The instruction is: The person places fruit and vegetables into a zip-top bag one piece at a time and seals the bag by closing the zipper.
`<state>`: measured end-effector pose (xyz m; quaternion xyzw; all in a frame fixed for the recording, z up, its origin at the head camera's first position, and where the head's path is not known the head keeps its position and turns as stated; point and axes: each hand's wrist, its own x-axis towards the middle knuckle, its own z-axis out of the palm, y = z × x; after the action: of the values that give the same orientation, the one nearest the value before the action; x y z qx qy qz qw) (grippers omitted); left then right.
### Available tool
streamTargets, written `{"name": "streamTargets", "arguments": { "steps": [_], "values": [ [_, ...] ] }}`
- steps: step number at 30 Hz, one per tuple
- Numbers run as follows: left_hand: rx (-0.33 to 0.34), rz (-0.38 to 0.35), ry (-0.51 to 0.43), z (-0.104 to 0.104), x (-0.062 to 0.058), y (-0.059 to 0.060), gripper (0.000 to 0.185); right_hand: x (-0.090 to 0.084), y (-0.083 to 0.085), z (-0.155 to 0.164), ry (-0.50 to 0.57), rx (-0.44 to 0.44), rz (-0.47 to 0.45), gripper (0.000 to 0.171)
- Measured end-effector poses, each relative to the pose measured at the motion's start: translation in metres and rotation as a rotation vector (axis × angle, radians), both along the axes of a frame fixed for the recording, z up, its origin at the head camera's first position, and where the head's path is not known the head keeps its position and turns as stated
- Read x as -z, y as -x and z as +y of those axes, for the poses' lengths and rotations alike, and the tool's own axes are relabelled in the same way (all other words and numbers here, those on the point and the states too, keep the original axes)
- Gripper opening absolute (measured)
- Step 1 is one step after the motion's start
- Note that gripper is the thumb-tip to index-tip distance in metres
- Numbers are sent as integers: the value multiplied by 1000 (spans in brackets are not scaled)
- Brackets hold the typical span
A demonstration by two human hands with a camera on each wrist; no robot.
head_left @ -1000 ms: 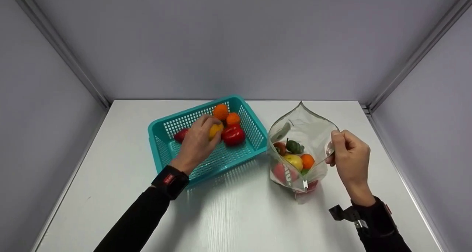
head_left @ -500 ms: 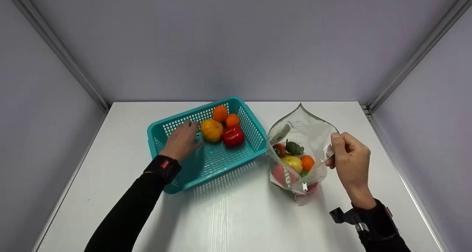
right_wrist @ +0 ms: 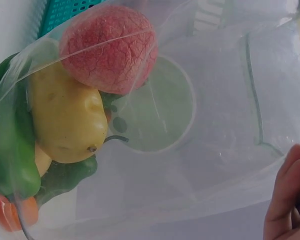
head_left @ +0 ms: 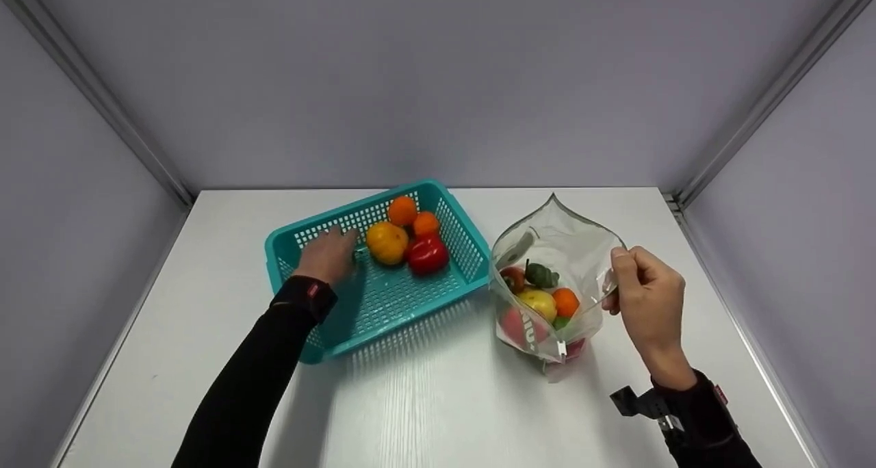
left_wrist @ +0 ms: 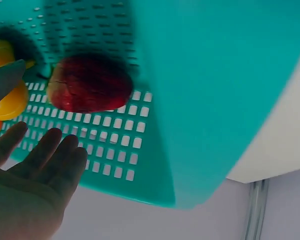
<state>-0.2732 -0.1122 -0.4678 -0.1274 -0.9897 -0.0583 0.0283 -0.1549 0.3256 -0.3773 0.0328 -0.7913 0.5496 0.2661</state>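
Note:
My left hand (head_left: 327, 256) is inside the left end of the teal basket (head_left: 383, 331), palm down. In the left wrist view its fingers (left_wrist: 65, 165) reach out, apart from a dark red fruit (left_wrist: 92, 84) with a greenish stem end. That fruit is hidden under the hand in the head view. To the hand's right sit a lobed yellow-orange fruit (head_left: 387, 243), two oranges (head_left: 402, 211) and a glossy red bell pepper (head_left: 428, 254). My right hand (head_left: 647, 304) pinches the rim of a clear plastic bag (head_left: 582, 245), whose mouth gapes upward.
Inside the bag lie a yellow fruit (head_left: 538, 305), an orange (head_left: 566, 302), a green pepper (head_left: 541, 275) and a pink-red wrinkled fruit (right_wrist: 108, 50). Basket and bag stand side by side on a white table (head_left: 438, 413), with grey walls (head_left: 438, 78) behind and beside it.
My left hand has left the yellow-orange fruit and moved left over the dark red fruit, covering it in the head view. My right hand keeps its hold on the bag rim.

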Motion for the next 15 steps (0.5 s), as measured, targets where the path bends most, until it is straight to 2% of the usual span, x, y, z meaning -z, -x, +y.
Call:
{"name": "streamTargets", "arguments": {
  "steps": [5,9,15],
  "values": [
    [-11,-22,53,2,0,0,30,2,0,2,4,6,-2,43],
    [-23,-69,79,5,-1,1,34,2,0,1,1,8,-2,42],
    [-26,-102,78,7,1,2,32,1,-2,1,-1,10,-9,43]
  ]
}}
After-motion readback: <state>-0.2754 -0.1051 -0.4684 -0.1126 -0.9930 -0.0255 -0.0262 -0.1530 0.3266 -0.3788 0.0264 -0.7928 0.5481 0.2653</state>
